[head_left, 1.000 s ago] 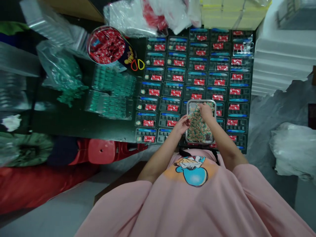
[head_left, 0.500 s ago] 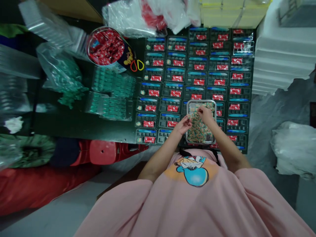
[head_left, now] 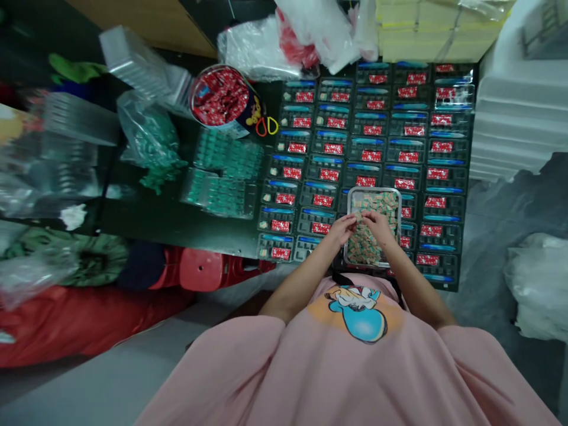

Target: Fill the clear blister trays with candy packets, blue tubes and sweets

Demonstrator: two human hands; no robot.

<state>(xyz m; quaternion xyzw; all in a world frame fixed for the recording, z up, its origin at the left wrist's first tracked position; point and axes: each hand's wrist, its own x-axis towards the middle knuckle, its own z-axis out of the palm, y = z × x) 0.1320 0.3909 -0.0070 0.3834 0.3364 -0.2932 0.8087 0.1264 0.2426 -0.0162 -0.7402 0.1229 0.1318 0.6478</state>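
A clear rectangular tray (head_left: 399, 204) is heaped with small beige-and-green striped pieces (head_left: 366, 247). Over its left side, my left hand (head_left: 344, 228) is closed, with a small striped piece pinched at the fingertips. My right hand (head_left: 378, 226) is closed too, its thumb and fingers brought up against the left fingertips above the heap. What sits between the right fingertips is too small to make out. Around the tray lie rows of black compartment trays (head_left: 306, 208), many with a blue pen (head_left: 319, 211) and a red patterned packet (head_left: 322, 201).
At the left stand a tub (head_left: 242, 121) of red packets, scissors (head_left: 267, 126) with red and yellow handles, and bagged green pieces (head_left: 228, 154). Plastic bags (head_left: 261, 47) lie at the back. White stacked sheets (head_left: 510, 118) rise at the right. A red stool (head_left: 202, 269) stands by the table's front edge.
My right hand has come up from the heap to meet my left hand's fingertips. The whole view has shifted, so the table appears farther right and slightly lower.
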